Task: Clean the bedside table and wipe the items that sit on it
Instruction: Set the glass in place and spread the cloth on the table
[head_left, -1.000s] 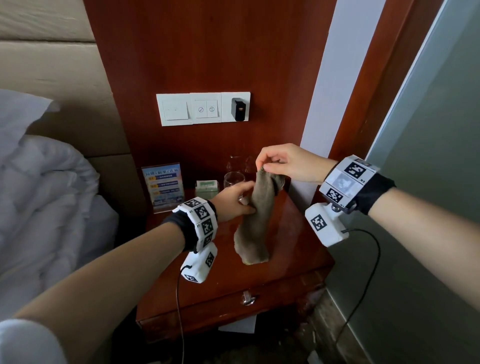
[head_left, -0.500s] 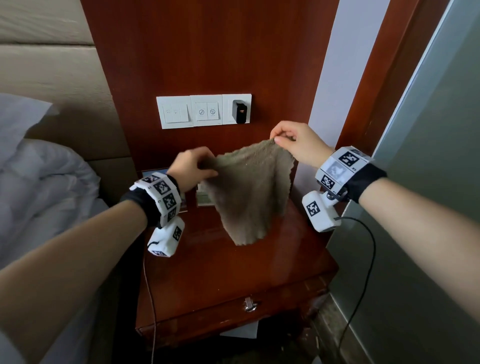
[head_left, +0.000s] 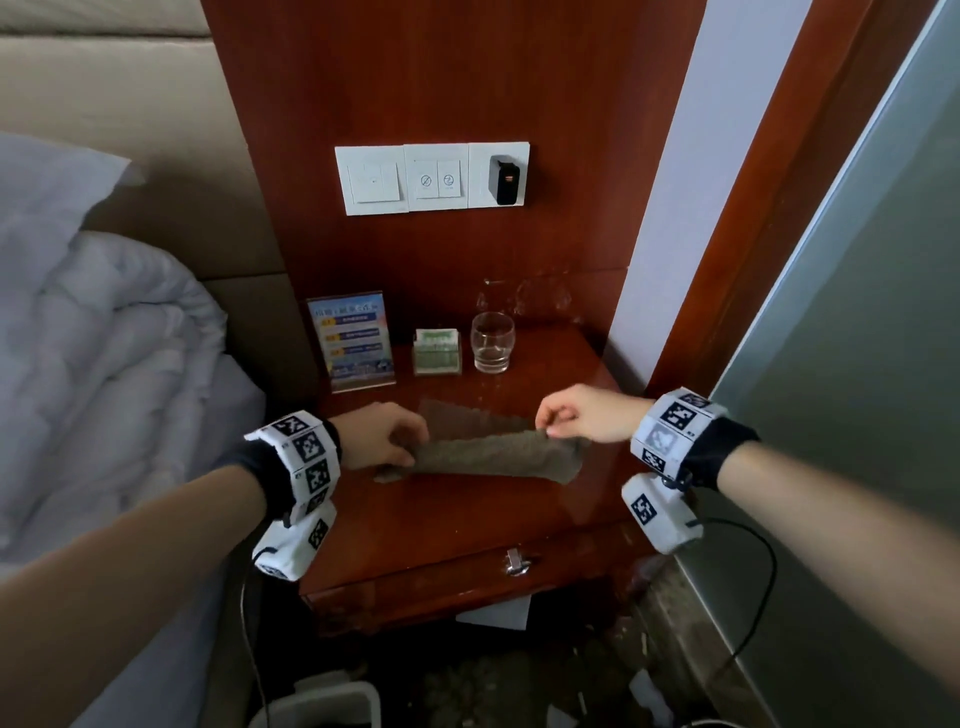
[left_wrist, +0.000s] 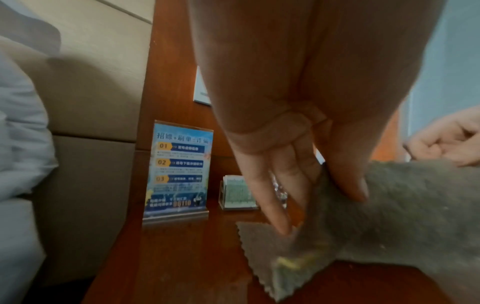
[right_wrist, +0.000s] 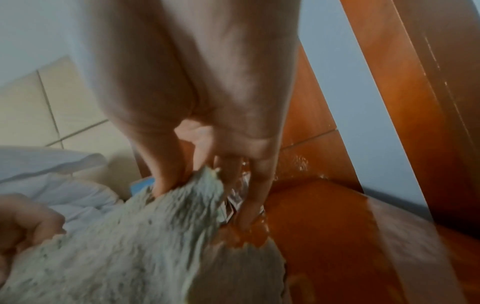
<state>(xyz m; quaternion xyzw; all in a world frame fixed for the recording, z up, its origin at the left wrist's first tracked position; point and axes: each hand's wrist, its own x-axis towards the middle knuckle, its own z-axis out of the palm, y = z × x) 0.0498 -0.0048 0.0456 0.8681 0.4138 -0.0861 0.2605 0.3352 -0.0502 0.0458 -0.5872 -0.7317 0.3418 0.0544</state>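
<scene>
Pinching one end each, the left hand (head_left: 382, 435) and right hand (head_left: 587, 418) hold a grey-brown cloth (head_left: 488, 454) stretched between them, low over the table (head_left: 467, 519). Left hand: thumb on the near face, fingers behind, grasping the cloth's left end; a zigzag-cut corner (left_wrist: 262, 242) hangs below its fingers (left_wrist: 270, 197) and touches the wood. Right hand: thumb and fingertips closed on the cloth's right top corner, the other fingers (right_wrist: 257, 185) pointing down at the tabletop.

Items beyond the hands, at the back of the table:
- Blue printed card in a clear stand (head_left: 354, 340), beyond the left hand.
- Small clear holder with green-and-white paper (head_left: 437, 351), just right of the card.
- Drinking glass (head_left: 492, 340), upright, just beside the holder, beyond the gap between the hands.

White switch panel (head_left: 431, 177) on the wood wall above. White bedding (head_left: 93, 364) left of the left hand.
</scene>
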